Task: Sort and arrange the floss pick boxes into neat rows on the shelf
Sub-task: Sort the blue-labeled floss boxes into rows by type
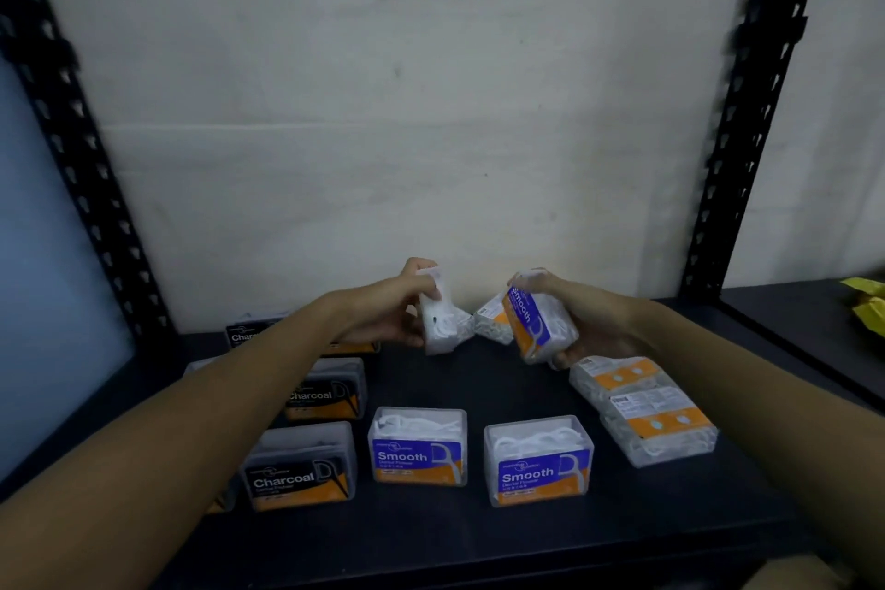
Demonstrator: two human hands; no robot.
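Left hand point(402, 309) gripped a white box point(438, 323), right hand point(591, 326) a Smooth box point(534, 321), both tilted on end over the shelf point(479, 537) gap just behind the front Smooth pair point(417, 446).

Floss boxes point(538, 321) in both hands point(402, 307).

Clear plastic boxes point(538, 460), matt dark shelf point(479, 537)

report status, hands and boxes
Left hand grips a white box, right hand grips a Smooth box. Loose box lies between them. Two tipped boxes at right, unsorted.
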